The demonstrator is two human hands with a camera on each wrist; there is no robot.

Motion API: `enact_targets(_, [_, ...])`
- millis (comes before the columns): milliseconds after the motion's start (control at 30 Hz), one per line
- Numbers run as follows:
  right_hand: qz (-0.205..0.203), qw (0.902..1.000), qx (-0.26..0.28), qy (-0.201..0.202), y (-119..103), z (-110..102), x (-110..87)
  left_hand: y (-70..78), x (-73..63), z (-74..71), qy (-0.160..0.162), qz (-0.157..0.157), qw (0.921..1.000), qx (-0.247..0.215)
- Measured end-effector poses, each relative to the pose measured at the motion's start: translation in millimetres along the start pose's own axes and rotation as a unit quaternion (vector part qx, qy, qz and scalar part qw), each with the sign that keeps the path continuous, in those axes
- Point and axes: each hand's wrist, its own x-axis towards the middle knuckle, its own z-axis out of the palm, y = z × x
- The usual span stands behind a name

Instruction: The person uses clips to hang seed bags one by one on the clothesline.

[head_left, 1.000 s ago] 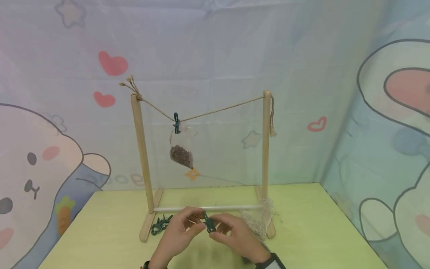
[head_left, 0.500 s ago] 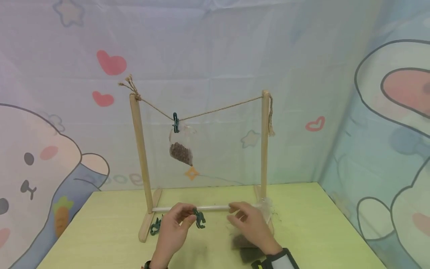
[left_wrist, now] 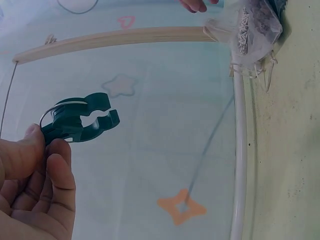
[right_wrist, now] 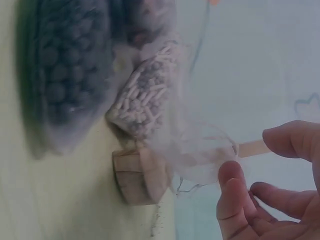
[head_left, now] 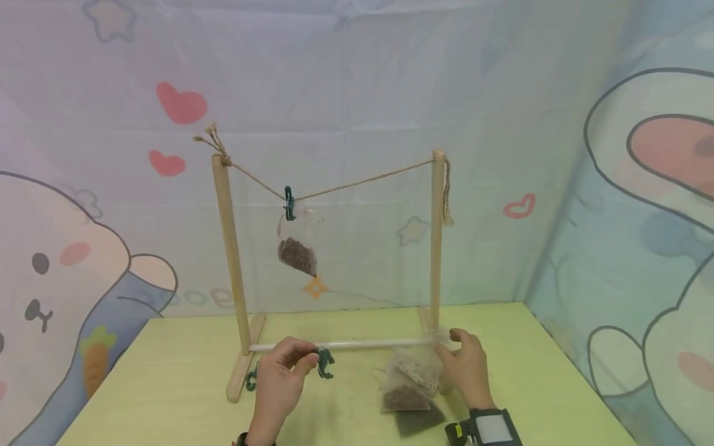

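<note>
My left hand [head_left: 280, 378] pinches a dark green spring clip [left_wrist: 82, 117] by its handle end, its mouth pointing away from the fingers. My right hand [head_left: 467, 365] is at the foot of the right post. Its thumb [right_wrist: 292, 140] and fingertips stand apart around the gauzy top of a see-through drawstring bag [right_wrist: 147, 95] of pale and grey pieces. Whether they touch the gauze is hard to tell. Under that bag lie a bag of brown pieces [head_left: 404, 398] and a dark bag [head_left: 418, 419].
A rope [head_left: 362, 183] sags between two wooden posts [head_left: 230, 254]. From it a green clip [head_left: 289, 203] hangs a bag of brown pieces [head_left: 297, 255]. A white rod [head_left: 362, 344] joins the posts low down. Another green clip [head_left: 252, 378] lies partly behind my left hand.
Both hands were at the clip; my right hand has let go and moved right to the bags. The left hand has kept the clip and shifted slightly left.
</note>
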Motion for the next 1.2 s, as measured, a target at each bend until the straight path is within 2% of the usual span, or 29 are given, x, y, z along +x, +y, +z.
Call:
enact_targets(200, [0.043,0.9976,-0.01,-0.053,10,3,2.9,0.0,-0.9,0.3,0.001,-0.003,1.0,0.002])
enact_targets(333, [0.057,0.9949,0.014,-0.082,14,5,2.7,0.4,-0.7,0.6,0.003,-0.004,1.0,0.003])
enact_targets(467, [0.063,0.9931,0.036,-0.091,16,6,2.0,1.0,-0.6,0.5,0.004,-0.003,1.0,0.004])
enact_targets(700, [0.067,0.9922,0.062,-0.085,17,8,2.1,1.6,-1.7,0.7,0.005,0.003,1.0,0.0])
enact_targets(833, [0.054,0.9935,0.074,-0.068,10,7,1.5,0.5,-1.8,1.8,0.01,0.01,0.9999,0.003])
enact_targets(967, [0.016,0.9952,0.08,-0.054,-8,4,-2.1,5.6,-1.9,1.5,0.019,0.017,0.9996,0.009])
enact_targets(1100, [-0.024,0.9959,0.068,-0.055,-29,-2,-6.1,15.3,-1.0,-0.6,0.032,0.038,0.9987,0.014])
enact_targets(1200, [-0.04,0.9957,0.06,-0.058,-43,-8,-8.0,22.8,0.9,-3.5,0.046,0.067,0.9966,0.018])
